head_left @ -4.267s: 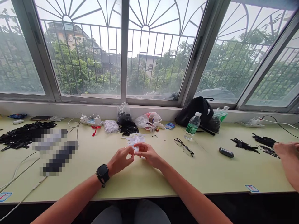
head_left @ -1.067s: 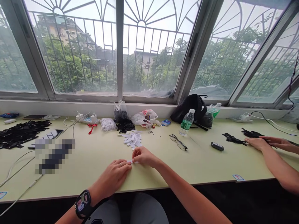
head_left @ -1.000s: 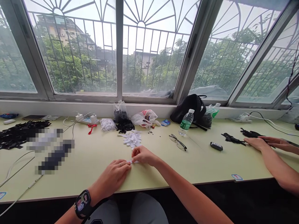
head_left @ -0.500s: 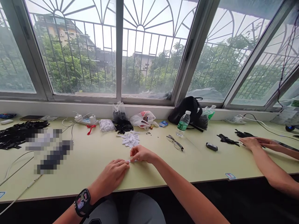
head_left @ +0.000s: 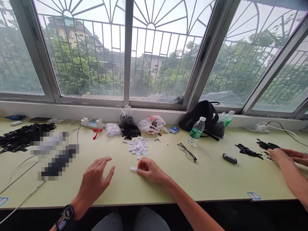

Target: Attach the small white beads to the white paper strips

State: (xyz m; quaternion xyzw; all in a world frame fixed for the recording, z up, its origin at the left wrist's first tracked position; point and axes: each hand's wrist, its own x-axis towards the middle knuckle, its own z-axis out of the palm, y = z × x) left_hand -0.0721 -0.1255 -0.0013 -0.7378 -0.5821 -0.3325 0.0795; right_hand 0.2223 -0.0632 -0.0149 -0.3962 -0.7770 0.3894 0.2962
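Left hand (head_left: 95, 182) has lifted away, fingers spread and empty, so the right hand (head_left: 152, 170) alone pinches a white paper tag (head_left: 133, 168) at its 9 o'clock, which a light grip could drop toward the loose paper pile (head_left: 138, 147).

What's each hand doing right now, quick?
Left hand: open, holding nothing.
Right hand: closed, holding a small white paper slip.
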